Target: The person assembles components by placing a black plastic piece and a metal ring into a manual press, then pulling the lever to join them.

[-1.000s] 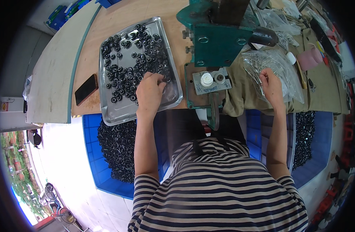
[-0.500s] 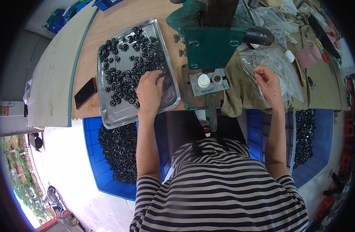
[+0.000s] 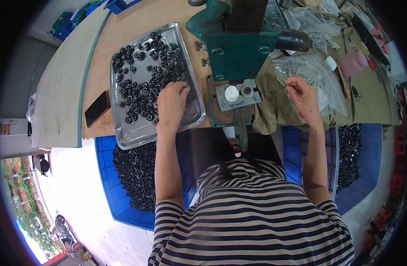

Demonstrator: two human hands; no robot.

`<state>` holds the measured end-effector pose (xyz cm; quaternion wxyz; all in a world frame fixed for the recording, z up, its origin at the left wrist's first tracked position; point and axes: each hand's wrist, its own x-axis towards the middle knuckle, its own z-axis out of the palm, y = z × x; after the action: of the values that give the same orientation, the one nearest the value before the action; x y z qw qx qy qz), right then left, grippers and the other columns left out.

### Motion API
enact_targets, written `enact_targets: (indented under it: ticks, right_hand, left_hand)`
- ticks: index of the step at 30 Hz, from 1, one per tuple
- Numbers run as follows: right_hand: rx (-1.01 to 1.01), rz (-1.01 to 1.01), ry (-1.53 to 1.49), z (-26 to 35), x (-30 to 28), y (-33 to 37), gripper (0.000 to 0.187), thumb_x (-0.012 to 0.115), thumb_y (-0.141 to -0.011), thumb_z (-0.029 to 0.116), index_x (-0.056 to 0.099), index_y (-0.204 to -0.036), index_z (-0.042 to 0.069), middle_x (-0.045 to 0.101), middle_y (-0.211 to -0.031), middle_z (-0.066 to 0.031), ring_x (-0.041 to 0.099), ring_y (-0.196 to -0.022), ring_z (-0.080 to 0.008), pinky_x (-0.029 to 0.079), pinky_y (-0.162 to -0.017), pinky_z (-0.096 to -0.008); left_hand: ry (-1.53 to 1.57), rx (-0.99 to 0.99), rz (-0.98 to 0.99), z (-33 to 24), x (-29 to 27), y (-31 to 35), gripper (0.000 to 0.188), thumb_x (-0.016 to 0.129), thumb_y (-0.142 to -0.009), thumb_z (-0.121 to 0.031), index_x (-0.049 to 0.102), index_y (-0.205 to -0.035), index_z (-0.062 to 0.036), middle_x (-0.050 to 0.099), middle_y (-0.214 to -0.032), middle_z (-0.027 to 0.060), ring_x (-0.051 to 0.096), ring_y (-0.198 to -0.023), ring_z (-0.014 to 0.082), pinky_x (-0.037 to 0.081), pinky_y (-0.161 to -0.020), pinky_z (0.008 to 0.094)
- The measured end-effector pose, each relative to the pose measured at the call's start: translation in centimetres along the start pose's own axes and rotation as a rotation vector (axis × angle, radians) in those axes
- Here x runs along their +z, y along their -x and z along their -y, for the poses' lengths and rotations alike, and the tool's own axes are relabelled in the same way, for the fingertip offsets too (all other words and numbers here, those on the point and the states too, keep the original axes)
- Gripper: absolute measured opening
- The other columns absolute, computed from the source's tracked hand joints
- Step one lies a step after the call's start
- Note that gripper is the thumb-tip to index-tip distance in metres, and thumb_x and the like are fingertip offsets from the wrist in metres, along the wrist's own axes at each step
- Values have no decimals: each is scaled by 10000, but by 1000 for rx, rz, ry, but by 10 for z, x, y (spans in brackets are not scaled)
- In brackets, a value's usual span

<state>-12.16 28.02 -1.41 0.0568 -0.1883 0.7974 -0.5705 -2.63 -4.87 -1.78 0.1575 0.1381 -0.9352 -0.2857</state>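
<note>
My left hand (image 3: 171,106) is over the right side of a metal tray (image 3: 137,135), its thumb and fingers pinched together; whatever is in them is too small to make out. Many small black wheel-like parts (image 3: 143,91) lie loose in this tray. My right hand (image 3: 305,102) is at the near left edge of a clear plastic bag (image 3: 334,84) of thin metal pins. Its fingertips are pinched too, on something I cannot make out. Between the hands stands a green press (image 3: 239,57). Under it, a metal plate (image 3: 238,105) bears a white round piece (image 3: 231,94).
A phone (image 3: 97,109) lies left of the tray. Below the table edge are blue bins (image 3: 105,177) (image 3: 369,164) of small dark parts. Brown cloth (image 3: 268,119) covers the right side, with a pink cup (image 3: 353,63) farther back. A lever (image 3: 242,133) hangs below the press.
My right hand has shifted slightly left, its fingertips still pinched by the bag. My left hand stays over the tray, almost unmoved. The whole view has shifted a little.
</note>
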Motion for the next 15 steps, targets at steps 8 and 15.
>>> enact_targets:
  ticks: [8, 15]
  right_hand:
    - [19, -12, 35, 3, 2, 4, 124, 548, -850, -23, 586, -963, 15, 582, -790, -7, 535, -706, -61, 476, -648, -226]
    - [20, -22, -166, 10, 14, 4, 129, 575, -839, -12, 596, -963, 15, 593, -803, -14, 558, -720, -62, 467, -640, -209]
  left_hand:
    - [-196, 182, 48, 2, -7, 6, 130, 642, -758, -85, 654, -864, -11, 599, -723, 123, 600, -636, 247, 464, -610, 325]
    - [569, -59, 18, -27, -4, 16, 91, 643, -781, -52, 656, -869, -32, 601, -735, 58, 573, -619, 152, 443, -561, 273]
